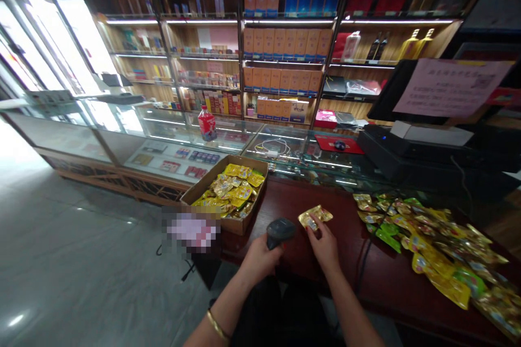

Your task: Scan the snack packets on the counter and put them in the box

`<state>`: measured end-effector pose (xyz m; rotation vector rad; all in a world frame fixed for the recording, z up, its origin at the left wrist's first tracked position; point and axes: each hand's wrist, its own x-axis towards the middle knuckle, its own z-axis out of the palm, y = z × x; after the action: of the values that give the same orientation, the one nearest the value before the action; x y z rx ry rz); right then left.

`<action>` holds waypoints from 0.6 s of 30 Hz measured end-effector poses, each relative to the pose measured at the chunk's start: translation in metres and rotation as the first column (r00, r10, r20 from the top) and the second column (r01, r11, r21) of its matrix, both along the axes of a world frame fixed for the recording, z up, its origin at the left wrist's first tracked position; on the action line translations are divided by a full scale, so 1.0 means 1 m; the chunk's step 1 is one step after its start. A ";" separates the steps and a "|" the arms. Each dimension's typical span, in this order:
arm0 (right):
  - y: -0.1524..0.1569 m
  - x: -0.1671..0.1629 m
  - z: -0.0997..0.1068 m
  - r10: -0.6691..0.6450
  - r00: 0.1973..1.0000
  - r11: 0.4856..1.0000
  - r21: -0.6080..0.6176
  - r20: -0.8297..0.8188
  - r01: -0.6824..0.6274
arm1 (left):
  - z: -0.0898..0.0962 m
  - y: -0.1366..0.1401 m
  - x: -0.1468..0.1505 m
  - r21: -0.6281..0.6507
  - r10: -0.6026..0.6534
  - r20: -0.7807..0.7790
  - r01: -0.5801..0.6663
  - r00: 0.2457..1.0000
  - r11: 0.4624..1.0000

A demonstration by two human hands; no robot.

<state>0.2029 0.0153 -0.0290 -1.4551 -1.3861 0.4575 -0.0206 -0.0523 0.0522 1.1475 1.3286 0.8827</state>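
My left hand (262, 258) is wrapped round the handle of a dark barcode scanner (280, 229), its head raised above the counter's edge. The fingers of my right hand (323, 244) rest on a gold snack packet (314, 218) that lies on the dark red counter (285, 200); whether they pinch it or only press on it is hard to see. Left of the scanner stands an open cardboard box (244, 222) filled with yellow and gold snack packets (234, 190). More yellow, gold and green packets (431, 244) are spread in a pile to the right.
Behind the counter runs a glass display case (175, 146) with a red-labelled bottle (207, 123) on top. A monitor (407, 87) bearing a pink paper stands at the right, near a mouse (340, 145) on a red pad. A dark cable (368, 255) crosses the counter.
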 end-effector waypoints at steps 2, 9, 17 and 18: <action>0.002 0.004 -0.003 -0.055 0.994 0.998 -0.031 -0.097 0.052 | -0.016 0.007 -0.007 -0.015 0.034 -0.015 -0.034 0.999 0.999; 0.024 -0.040 0.051 0.213 0.907 0.972 -0.018 -0.363 -0.236 | -0.050 0.023 -0.018 -0.092 0.082 0.075 -0.075 0.994 0.993; 0.090 -0.221 0.138 0.702 0.646 0.658 -0.074 -0.300 -0.749 | -0.047 0.027 -0.017 -0.148 0.104 0.107 -0.088 0.989 0.985; 0.093 -0.234 0.136 0.707 0.654 0.653 -0.107 -0.268 -0.750 | -0.046 0.028 -0.018 -0.149 0.101 0.115 -0.084 0.988 0.985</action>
<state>-0.0307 0.1085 0.1067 -0.8900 -1.7666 1.2780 -0.0386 -0.0247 0.0059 0.9123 1.3307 0.8947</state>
